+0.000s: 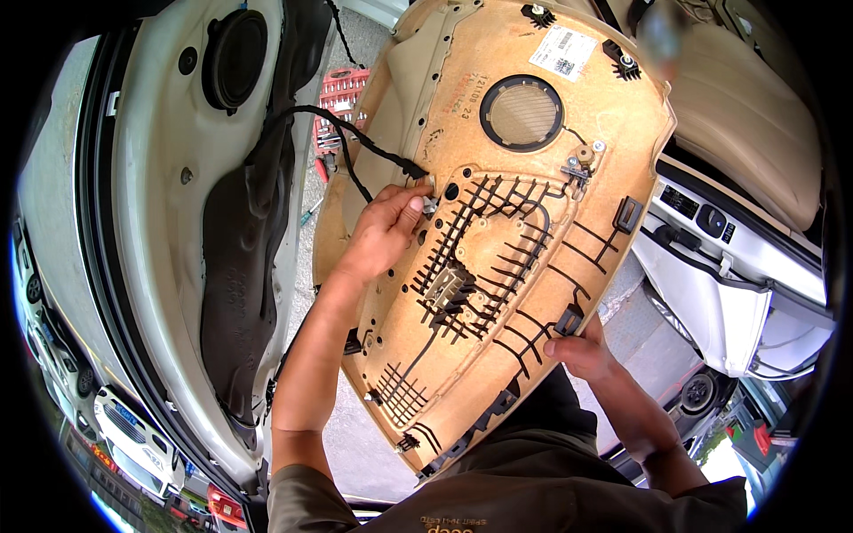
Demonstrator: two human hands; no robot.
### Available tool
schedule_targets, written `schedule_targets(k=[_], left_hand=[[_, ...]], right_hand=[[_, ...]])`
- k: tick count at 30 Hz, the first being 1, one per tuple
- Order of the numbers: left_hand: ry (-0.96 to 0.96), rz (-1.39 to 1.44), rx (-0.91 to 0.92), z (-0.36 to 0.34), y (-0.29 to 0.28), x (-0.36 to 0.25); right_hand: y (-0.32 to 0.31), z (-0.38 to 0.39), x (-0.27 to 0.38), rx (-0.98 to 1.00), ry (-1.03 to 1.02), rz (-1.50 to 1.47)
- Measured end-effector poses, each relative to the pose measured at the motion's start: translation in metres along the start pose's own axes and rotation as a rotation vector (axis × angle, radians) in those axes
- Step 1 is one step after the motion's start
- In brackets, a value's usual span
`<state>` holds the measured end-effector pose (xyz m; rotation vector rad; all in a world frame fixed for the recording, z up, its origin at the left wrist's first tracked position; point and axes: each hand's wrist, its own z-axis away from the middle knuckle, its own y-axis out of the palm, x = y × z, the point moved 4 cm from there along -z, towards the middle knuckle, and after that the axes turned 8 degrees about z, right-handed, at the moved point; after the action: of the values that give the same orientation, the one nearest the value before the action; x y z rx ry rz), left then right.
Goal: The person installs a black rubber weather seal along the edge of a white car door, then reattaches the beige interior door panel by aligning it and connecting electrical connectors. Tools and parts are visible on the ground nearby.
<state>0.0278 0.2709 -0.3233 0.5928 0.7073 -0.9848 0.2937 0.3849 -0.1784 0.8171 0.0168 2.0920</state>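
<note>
A person holds a tan door trim panel (498, 222), inner side up, filling the frame's centre. The left hand (384, 233) pinches a black cable's connector (416, 169) at centre; the right hand (582, 351) grips the panel's lower-right edge. The panel looks stiff, light and awkward, its clips likely brittle, so best held by its edges.

Person's own body, seen from the head camera. Upper garment: a dark olive-brown short-sleeved shirt, filling the near edge of the view, with small orange lettering printed on the chest. Left sleeve ends above the elbow, its hem visible at the near left; right sleeve hem sits at the near right. Both forearms are bare. Left hand (384, 226) and right hand (582, 351) are ungloved. No watch, ring or wristband is visible on either arm.
</note>
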Motion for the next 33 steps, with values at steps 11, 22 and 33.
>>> schedule_targets(k=[11, 22, 33], left_hand=[[-0.169, 0.190, -0.049, 0.000, -0.003, 0.016], [-0.245, 0.375, 0.039, 0.001, -0.006, 0.006], [-0.162, 0.139, 0.101, -0.001, -0.005, 0.017]], right_hand=[[0.010, 0.003, 0.007, -0.029, 0.000, 0.075], [0.018, 0.004, 0.015, -0.073, -0.015, 0.065], [0.014, 0.005, 0.010, -0.138, 0.017, 0.120]])
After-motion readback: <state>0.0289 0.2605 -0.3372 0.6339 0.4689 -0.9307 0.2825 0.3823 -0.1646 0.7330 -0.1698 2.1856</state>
